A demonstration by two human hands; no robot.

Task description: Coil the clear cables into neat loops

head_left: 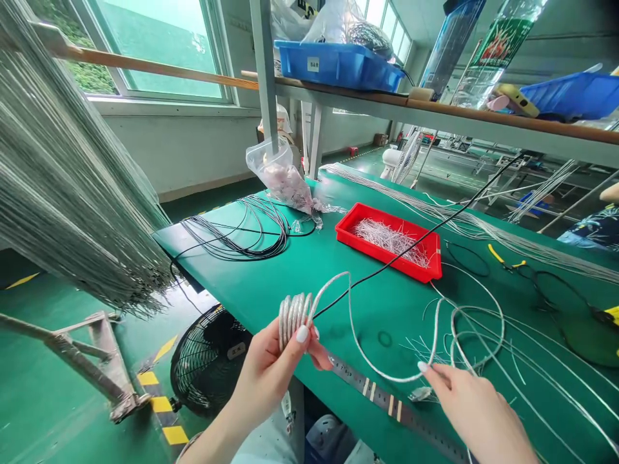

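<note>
My left hand point(285, 351) is closed around a tight coil of silvery-white cable point(296, 312), thumb pressed on its lower edge. From the coil the cable loops up, then sags across to my right hand point(467, 393). There the thumb and forefinger pinch the same cable, with its loose loops point(483, 341) spread on the green table behind. A steel ruler point(362, 380) with pale tape bands lies along the table's front edge, under and between my hands. Close to my right hand lies a small clear connector or plug point(420, 394); its exact kind is not plain.
A red tray point(348, 233) of short white offcuts stands mid-table. Black cable coils point(242, 232), a bag of pale pieces point(283, 177) and yellow-handled pliers point(505, 258) lie around it. A shelf point(338, 96) crosses above. Hanging cables point(72, 167) and a black fan point(207, 361) are at left.
</note>
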